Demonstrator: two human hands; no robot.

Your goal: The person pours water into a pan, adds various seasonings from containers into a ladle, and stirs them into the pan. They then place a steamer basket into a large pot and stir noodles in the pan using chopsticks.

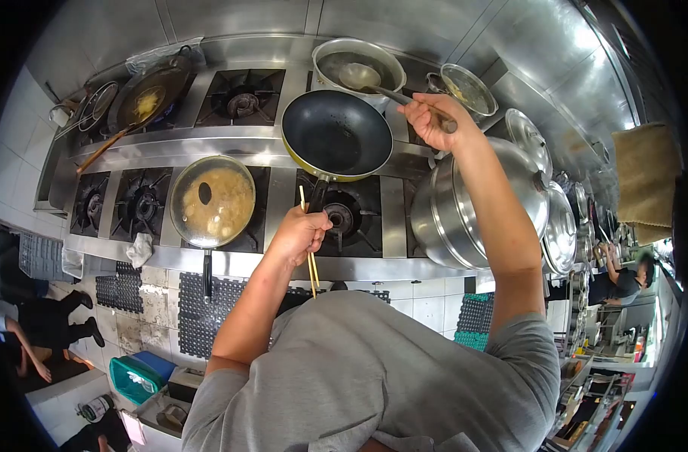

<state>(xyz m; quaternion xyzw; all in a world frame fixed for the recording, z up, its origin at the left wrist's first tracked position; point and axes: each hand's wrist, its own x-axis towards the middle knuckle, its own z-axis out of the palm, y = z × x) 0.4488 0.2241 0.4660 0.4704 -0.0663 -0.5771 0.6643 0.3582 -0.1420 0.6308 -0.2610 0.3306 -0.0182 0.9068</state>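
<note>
My left hand (300, 235) is wrapped round the black handle of a dark frying pan (336, 134) with a yellow-green outside. A pair of wooden chopsticks (312, 273) is clasped in that same fist, pointing down toward me. The pan is tilted slightly above the stove, beside a large metal pot (323, 51) of liquid, and only a few specks show inside it. My right hand (439, 123) grips the handle of a ladle (359, 76), whose bowl is over the liquid within the pot's rim.
A glass-lidded pan (212, 202) with pale food sits front left. At the back left stands a wok (149, 96) with a wooden handle. A big steamer pot (464, 207) fills the right side. A crumpled white cloth (140, 250) lies on the front edge. Other people are at both sides.
</note>
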